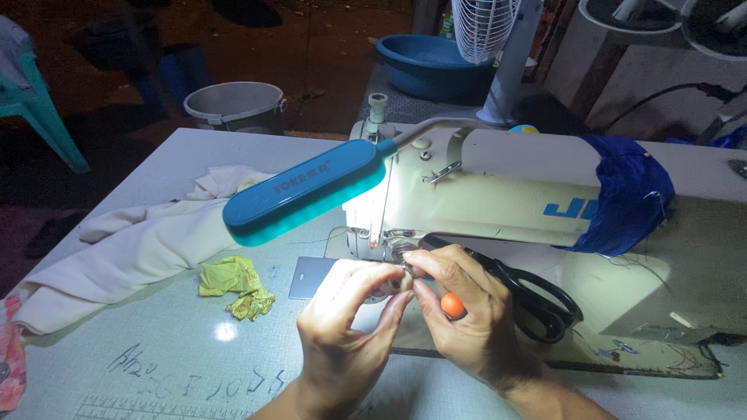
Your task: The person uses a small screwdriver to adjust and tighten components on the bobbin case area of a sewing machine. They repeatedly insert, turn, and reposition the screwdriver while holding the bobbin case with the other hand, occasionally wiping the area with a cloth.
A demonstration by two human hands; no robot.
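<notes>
My left hand (346,323) and my right hand (467,311) meet just below the needle area of a cream sewing machine (506,194). Together their fingertips pinch a small pale part (405,278), too small to identify. A small tool with an orange handle (453,305) is tucked in my right hand. Black scissors (537,299) lie on the machine bed just right of my right hand. A blue lamp head (303,194) on a bent arm shines down over the hands.
Cream cloth (132,249) and a crumpled yellow scrap (233,284) lie on the pale table (179,365) to the left. Blue fabric (626,194) wraps the machine arm. Behind stand a grey bucket (233,105), a blue basin (432,66) and a white fan (486,31).
</notes>
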